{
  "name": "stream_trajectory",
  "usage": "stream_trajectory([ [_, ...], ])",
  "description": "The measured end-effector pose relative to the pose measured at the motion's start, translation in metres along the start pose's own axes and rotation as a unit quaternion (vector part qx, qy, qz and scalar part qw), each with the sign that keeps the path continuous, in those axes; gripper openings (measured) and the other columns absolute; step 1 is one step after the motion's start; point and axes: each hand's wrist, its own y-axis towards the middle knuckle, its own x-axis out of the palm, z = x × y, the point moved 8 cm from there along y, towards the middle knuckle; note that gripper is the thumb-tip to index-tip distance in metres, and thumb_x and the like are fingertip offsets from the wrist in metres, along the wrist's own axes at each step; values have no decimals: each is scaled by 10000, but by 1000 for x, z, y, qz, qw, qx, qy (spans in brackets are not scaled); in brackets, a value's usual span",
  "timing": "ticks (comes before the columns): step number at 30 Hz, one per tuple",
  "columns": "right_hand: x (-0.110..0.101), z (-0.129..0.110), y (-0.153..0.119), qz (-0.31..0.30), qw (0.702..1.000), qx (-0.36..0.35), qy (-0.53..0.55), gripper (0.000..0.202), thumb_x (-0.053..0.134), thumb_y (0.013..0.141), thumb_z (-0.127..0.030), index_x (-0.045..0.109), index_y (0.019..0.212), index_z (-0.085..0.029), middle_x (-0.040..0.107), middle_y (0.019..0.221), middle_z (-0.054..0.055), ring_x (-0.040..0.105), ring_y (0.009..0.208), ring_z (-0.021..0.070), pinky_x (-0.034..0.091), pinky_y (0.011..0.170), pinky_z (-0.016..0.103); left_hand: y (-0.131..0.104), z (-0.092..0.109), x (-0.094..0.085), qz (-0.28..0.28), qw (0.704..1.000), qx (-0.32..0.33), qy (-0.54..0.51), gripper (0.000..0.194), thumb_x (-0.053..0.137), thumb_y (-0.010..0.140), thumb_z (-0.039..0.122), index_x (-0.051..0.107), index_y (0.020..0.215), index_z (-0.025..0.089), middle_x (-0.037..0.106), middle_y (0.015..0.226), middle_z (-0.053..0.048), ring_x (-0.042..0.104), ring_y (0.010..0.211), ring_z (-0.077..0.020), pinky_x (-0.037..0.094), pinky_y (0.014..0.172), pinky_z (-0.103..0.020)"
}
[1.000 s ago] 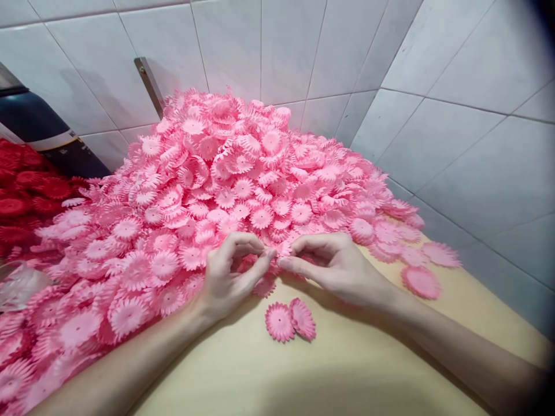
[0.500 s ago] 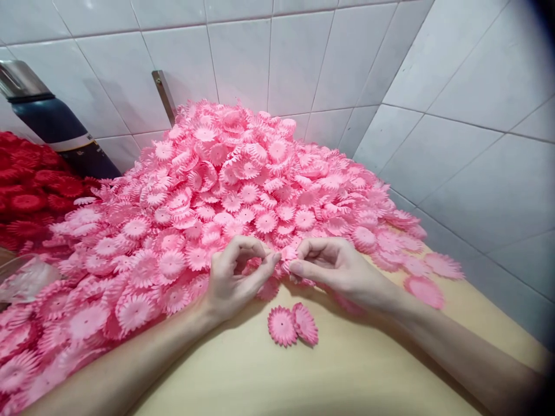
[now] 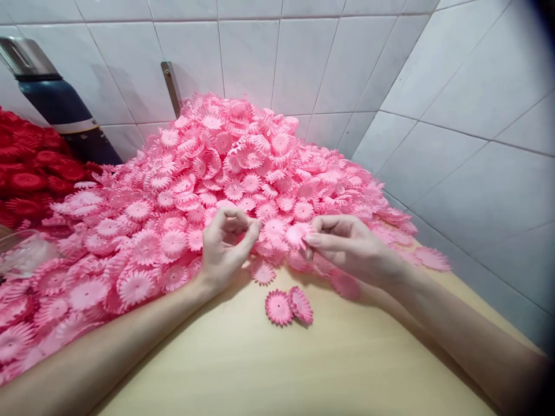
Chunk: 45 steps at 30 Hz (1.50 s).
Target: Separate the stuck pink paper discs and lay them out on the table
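My right hand (image 3: 342, 242) pinches a pink scalloped flower piece (image 3: 297, 234) by its right edge, between thumb and fingers. Left of it, my left hand (image 3: 228, 242) is closed in a pinch, thumb tip against forefinger; whatever may be between those fingertips is too small to make out. Both hands hover at the front of a big heap of pink flower pieces (image 3: 229, 162), each a fringed disc with a small centre hole. Below the hands, a darker pink flower piece (image 3: 278, 307) lies flat on the table, and a tilted flower piece (image 3: 300, 305) leans on its right side.
The pale wooden table (image 3: 260, 370) runs toward me. Far left are a heap of red flower pieces (image 3: 30, 167), a dark blue bottle (image 3: 65, 110) and a clear plastic bag (image 3: 26, 254). A metal bracket (image 3: 170, 86) stands against the tiled wall (image 3: 247, 52).
My hands have drawn apart, the left moving left and the right moving right with the flower piece. The view has shifted slightly.
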Motion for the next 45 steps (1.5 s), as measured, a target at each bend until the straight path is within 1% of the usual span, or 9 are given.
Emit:
stream_trajectory([
  [5, -22, -47, -9, 78, 989, -74, 100, 255, 512, 721, -136, 532, 468, -163, 481, 517, 23, 460, 515, 107, 373, 553, 323, 6, -3, -10, 36, 999, 15, -4, 145, 637, 772, 144, 506, 822, 180, 546, 745, 32, 561, 665, -68, 457, 604, -177],
  [10, -28, -78, -6, 89, 983, -151, -53, 211, 529, 646, -74, 525, 455, -164, 503, 537, 20, 508, 599, 121, 383, 605, 338, 6, -7, 0, -41, 994, 7, 99, 114, 573, 764, 104, 639, 836, 164, 648, 777, -19, 596, 721, -121, 477, 678, -240],
  [16, 7, -49, 33, -78, 961, -27, -265, 419, 790, 623, -164, 373, 591, -202, 433, 525, -56, 510, 553, 106, 425, 545, 280, 6, -4, 1, -46, 992, 12, 120, 121, 570, 762, 123, 682, 793, 153, 681, 805, -38, 623, 749, -141, 491, 700, -250],
  [21, 30, -43, 53, -135, 923, -50, -358, 344, 761, 670, -235, 434, 770, -198, 530, 665, -32, 561, 616, 110, 431, 524, 235, 6, -8, 1, -48, 997, -17, 66, 109, 598, 810, 218, 654, 876, 152, 675, 839, -38, 622, 750, -131, 500, 693, -235],
  [26, 34, -38, 55, -123, 891, -71, -431, 287, 696, 741, -237, 416, 796, -204, 446, 585, -72, 383, 480, 58, 288, 422, 198, 5, -12, 2, -59, 997, -33, 33, 149, 591, 841, 268, 629, 925, 151, 655, 885, -40, 617, 787, -129, 503, 714, -234],
  [32, 31, -31, 49, -120, 908, -85, -391, 293, 668, 771, -204, 375, 786, -210, 377, 572, -85, 321, 500, 65, 251, 441, 206, 4, -12, 9, -96, 994, -38, 21, 163, 614, 837, 298, 632, 918, 158, 644, 902, -39, 618, 822, -128, 504, 757, -235],
  [36, 35, -40, 52, -123, 897, -108, -412, 260, 643, 800, -211, 383, 786, -206, 381, 563, -85, 318, 496, 62, 249, 435, 202, 4, -13, 9, -93, 994, -49, 14, 180, 617, 835, 309, 634, 928, 156, 650, 912, -41, 622, 835, -131, 500, 766, -234],
  [42, 47, -53, 64, -159, 865, -122, -461, 204, 634, 809, -255, 538, 974, -183, 629, 694, -18, 514, 546, 84, 390, 492, 214, 4, -16, 6, -74, 993, -89, -32, 210, 601, 852, 308, 648, 970, 141, 675, 881, -35, 625, 779, -116, 504, 710, -212],
  [45, 45, -62, 67, -151, 846, -164, -485, 169, 689, 750, -251, 676, 889, -155, 692, 780, 34, 612, 674, 133, 462, 593, 258, 4, -18, 2, -52, 994, -94, -37, 185, 612, 843, 300, 660, 919, 138, 671, 789, -18, 613, 691, -101, 499, 651, -203],
])
